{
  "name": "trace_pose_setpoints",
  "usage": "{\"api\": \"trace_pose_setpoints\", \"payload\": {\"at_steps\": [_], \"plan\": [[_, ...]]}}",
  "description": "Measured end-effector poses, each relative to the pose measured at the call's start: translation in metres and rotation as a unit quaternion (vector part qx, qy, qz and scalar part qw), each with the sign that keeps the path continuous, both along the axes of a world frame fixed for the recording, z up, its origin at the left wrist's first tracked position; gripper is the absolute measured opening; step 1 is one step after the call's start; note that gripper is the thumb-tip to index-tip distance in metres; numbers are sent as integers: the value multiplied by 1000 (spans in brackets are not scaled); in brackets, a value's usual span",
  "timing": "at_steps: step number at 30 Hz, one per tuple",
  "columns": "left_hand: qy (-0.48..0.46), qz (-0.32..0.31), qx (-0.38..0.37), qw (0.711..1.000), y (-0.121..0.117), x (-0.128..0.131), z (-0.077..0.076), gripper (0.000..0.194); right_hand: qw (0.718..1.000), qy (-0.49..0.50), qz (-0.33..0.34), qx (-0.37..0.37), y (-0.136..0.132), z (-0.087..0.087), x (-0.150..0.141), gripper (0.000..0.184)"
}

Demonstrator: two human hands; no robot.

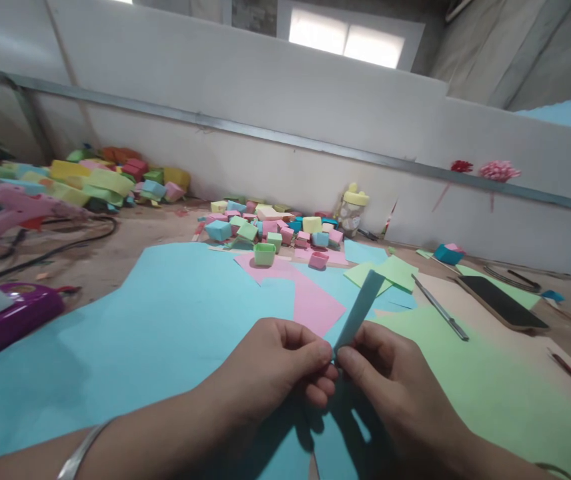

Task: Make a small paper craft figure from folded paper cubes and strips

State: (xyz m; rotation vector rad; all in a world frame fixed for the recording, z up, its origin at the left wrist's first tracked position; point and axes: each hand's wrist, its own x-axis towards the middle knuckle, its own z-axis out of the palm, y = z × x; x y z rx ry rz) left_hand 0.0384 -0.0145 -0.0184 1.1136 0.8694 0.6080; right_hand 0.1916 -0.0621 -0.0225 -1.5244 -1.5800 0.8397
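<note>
Your left hand (293, 360) and right hand (385, 373) meet at the lower end of a blue paper strip (361, 308), low and just right of centre in the view. Left grip: narrow, thumb and fingers pinched on the strip's bottom end. Right grip: also narrow, thumb against the same end, fingers curled behind. Strip stands tilted, top leaning right, above the paper on the desk (138, 230). Silver bangle (84, 452) on your left wrist. Beneath and left of the hands, a large light-blue sheet (115, 333); to the right, a light-green sheet (490, 387). Pink paper (310, 293) lies beyond your hands. Farther out, a heap of small paper boxes (275, 223) in blue, pink, green and yellow; at its near edge, an open green box (264, 254) and a small pink box (318, 261). Jar with yellow lid (351, 210) just beside the heap, near the wall. Far left: bigger mixed pile of coloured paper pieces (115, 177), pink glue gun (20, 213), and a purple object (15, 313), partly cut off by the frame. On your right, a slim grey pen-like tool (440, 309) and a dark phone (503, 303) lie apart.
</note>
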Motion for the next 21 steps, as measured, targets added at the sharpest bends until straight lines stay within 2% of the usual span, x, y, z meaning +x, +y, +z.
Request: {"api": "trace_pose_setpoints", "payload": {"at_steps": [4, 11, 14, 18, 21], "plan": [[-27, -5, 9, 1000, -1, 0, -3, 22, 1000, 8, 6, 18, 2, -1, 0, 17], [26, -7, 53, 998, 1, 0, 1, 12, 1000, 9, -9, 25, 0, -1, -2, 21], [12, -6, 82, 997, 2, -1, 2, 11, 999, 18, 1, 44, -2, -1, -1, 19], [-8, -4, 101, 995, 1, -2, 3, 11, 996, 63, 25, 60, -2, 0, -2, 9], [-6, -3, 98, 995, 0, -3, 5, 11, 990, 130, 26, 56, -2, 4, -5, 11]]}}
